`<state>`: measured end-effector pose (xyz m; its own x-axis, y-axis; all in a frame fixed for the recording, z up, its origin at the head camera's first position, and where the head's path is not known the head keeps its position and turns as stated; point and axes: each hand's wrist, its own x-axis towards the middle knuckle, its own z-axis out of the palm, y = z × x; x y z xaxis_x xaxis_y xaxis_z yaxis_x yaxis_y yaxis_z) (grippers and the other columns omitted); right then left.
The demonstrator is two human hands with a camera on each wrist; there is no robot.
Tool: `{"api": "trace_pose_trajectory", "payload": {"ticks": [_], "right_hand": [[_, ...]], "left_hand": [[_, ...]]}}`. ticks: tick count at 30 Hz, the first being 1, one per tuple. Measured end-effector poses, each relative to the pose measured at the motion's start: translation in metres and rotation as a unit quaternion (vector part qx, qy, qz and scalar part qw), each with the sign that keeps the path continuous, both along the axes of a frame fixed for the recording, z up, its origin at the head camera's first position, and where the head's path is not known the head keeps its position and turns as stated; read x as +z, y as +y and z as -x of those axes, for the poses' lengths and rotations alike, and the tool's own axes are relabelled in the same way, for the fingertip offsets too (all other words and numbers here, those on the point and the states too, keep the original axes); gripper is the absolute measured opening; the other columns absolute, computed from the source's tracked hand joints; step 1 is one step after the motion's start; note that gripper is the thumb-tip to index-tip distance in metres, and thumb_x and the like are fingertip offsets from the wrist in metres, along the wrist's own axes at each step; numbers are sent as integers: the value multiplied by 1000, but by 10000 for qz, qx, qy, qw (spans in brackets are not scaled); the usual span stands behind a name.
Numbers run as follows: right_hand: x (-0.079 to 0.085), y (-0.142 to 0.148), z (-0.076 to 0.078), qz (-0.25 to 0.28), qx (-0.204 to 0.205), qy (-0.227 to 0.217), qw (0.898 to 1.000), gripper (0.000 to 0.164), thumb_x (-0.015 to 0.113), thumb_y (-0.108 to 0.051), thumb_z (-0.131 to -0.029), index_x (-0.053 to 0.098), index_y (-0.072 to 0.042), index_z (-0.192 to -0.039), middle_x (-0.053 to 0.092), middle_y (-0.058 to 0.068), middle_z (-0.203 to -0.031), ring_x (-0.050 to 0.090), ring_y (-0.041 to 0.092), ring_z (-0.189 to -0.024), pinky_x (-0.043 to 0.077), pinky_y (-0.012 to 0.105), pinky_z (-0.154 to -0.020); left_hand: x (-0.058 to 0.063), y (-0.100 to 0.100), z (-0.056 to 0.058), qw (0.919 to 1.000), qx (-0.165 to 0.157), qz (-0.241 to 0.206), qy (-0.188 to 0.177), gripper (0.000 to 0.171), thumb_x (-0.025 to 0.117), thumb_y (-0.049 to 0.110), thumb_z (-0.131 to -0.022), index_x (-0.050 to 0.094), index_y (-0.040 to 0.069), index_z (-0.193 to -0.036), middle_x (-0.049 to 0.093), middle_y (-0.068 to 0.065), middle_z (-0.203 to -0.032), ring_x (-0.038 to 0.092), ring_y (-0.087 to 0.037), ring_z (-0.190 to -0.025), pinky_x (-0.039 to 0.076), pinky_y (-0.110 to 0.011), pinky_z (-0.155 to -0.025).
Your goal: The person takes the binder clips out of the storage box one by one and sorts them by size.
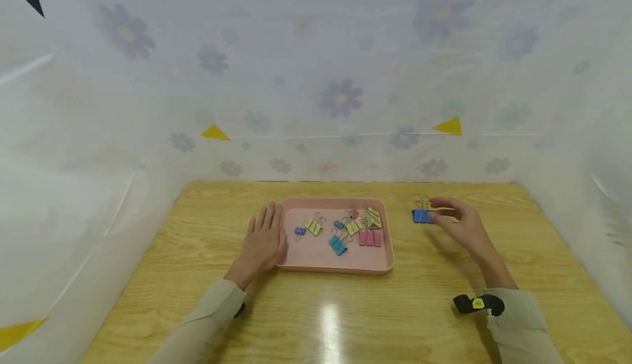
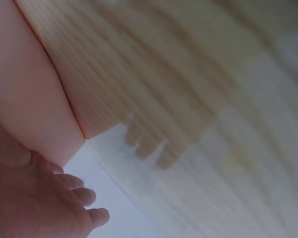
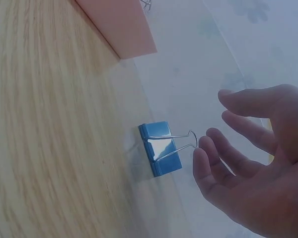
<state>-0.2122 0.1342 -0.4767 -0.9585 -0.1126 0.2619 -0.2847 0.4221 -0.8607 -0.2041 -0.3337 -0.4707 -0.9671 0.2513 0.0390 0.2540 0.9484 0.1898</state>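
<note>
A blue binder clip [image 1: 422, 216] stands on the table right of the tray, its wire handles up. My right hand [image 1: 459, 224] is just to the right of this clip, fingers loosely bent. In the right wrist view, the fingertips come close to the wire handle of the blue binder clip [image 3: 161, 148], with the thumb apart from the fingers; whether they touch it is unclear. My left hand [image 1: 264, 240] lies with straight fingers along the left side of a pink tray [image 1: 301, 259]. In the left wrist view, the left hand [image 2: 39, 198] is beside the tray wall [image 2: 35, 84].
Inside the tray are several binder clips: a small blue clip [image 1: 300, 231], a yellow clip [image 1: 314, 226], a teal clip [image 1: 338, 244], a pink clip [image 1: 370, 238] and others bunched at the right. A flowered white sheet [image 1: 296, 89] hangs behind the wooden table [image 1: 276, 314].
</note>
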Motion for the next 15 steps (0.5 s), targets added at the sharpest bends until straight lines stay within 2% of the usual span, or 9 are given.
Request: {"api": "trace_pose_trajectory", "payload": {"ticks": [7, 15], "right_hand": [[0, -12, 2, -87, 120, 43, 9999, 41, 69, -13, -99, 61, 0, -138, 63, 14, -130, 61, 9, -107, 54, 18, -80], [-2, -24, 2, -86, 251, 102, 9996, 40, 71, -11, -98, 62, -1, -136, 61, 22, -130, 63, 8, -103, 55, 20, -76]], "left_hand": [[0, -3, 0, 9999, 69, -3, -99, 61, 27, 26, -110, 13, 1, -164, 12, -21, -170, 13, -41, -155, 13, -62, -122], [1, 1, 0, 9998, 117, 123, -70, 61, 28, 28, -111, 12, 4, -165, 11, -18, -170, 12, -39, -156, 14, -60, -122]]}}
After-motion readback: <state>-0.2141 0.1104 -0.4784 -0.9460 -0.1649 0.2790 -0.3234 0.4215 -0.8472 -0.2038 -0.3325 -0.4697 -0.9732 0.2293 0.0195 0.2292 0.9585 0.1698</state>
